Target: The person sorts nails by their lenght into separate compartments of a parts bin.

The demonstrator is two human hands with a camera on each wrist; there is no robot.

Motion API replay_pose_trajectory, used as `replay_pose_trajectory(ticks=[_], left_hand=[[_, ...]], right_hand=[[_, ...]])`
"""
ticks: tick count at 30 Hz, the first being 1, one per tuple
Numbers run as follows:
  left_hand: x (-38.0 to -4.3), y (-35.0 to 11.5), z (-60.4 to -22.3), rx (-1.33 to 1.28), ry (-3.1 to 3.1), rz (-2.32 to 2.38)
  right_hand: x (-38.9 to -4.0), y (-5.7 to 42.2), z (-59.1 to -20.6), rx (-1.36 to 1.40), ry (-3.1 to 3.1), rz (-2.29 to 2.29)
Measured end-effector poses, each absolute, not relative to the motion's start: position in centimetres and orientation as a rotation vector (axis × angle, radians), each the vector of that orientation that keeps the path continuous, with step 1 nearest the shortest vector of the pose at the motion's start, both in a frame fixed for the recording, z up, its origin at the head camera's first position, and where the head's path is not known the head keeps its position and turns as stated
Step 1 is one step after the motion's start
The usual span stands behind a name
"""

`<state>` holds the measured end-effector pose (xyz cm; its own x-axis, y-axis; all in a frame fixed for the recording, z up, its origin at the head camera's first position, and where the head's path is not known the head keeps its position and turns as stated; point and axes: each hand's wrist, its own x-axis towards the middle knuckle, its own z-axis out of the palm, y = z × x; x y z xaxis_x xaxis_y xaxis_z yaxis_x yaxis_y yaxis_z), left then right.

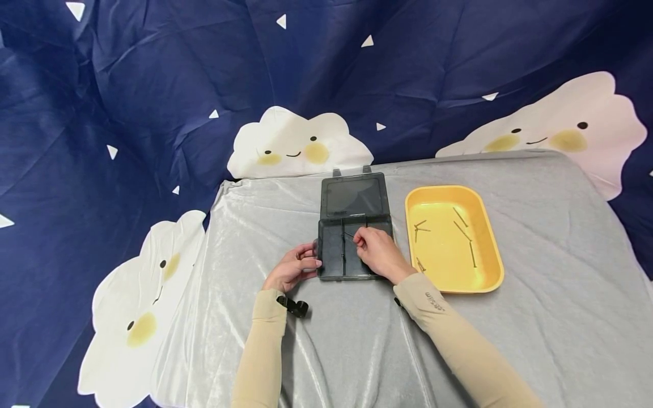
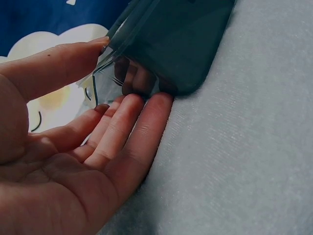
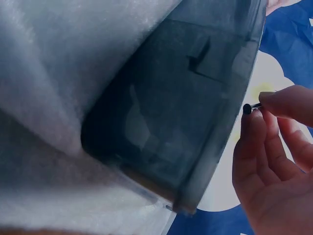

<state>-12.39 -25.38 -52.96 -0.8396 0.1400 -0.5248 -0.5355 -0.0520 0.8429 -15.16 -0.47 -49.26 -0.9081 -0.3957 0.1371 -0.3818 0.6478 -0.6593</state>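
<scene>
A dark translucent compartment box (image 1: 355, 277) stands on the grey cloth, its lid (image 1: 354, 195) raised and leaning back. My left hand (image 1: 292, 267) holds the box's left side; in the left wrist view the thumb is at the upper edge and the fingertips meet the wall lower down. My right hand (image 1: 378, 251) is over the box's right part, pinching a thin nail (image 3: 248, 108) between thumb and forefinger. The nail's round dark head shows in the right wrist view. Small dark pieces (image 1: 343, 258) lie near the left divider; their kind is unclear.
To the right, a yellow tray (image 1: 496, 271) holds several thin nails (image 1: 462, 229), scattered or crossing. Grey cloth (image 1: 551, 272) covers the table. Behind and at the left hangs a dark blue curtain (image 1: 168, 56) with clouds and triangles.
</scene>
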Motion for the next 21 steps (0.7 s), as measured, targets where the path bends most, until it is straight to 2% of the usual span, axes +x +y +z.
replay_pose_trajectory(ticks=[21], left_hand=[[-12.3,-25.3,-52.8,-0.419,1.775,1.933]], right_hand=[[-15.3,0.8,-48.4,-0.638,2.848,-1.172]])
